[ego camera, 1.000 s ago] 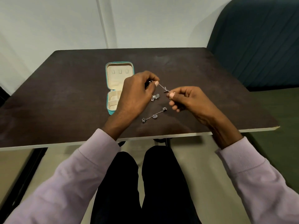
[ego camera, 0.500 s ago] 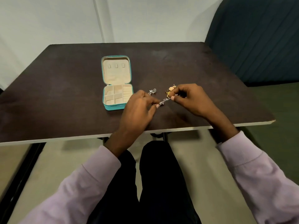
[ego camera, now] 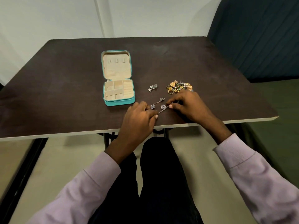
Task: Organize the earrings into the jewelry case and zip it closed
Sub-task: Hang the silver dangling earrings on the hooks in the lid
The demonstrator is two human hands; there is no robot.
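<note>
Near the surface's [ego camera: 64, 88] front edge, both hands' fingers pinch a silver drop earring [ego camera: 163, 107]: left hand [ego camera: 139, 120], right hand [ego camera: 187, 105]; jewelry case [ego camera: 119, 92] open.

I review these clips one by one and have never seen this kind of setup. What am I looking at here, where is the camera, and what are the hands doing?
There is no robot: a person wears a camera on the head, looking down at their own hands. On the dark table lies an open teal jewelry case, its compartments seemingly empty. To its right are a small silver earring and a pile of gold earrings. The left hand and right hand each pinch an end of a long silver drop earring. A second drop earring lies beside it.
</note>
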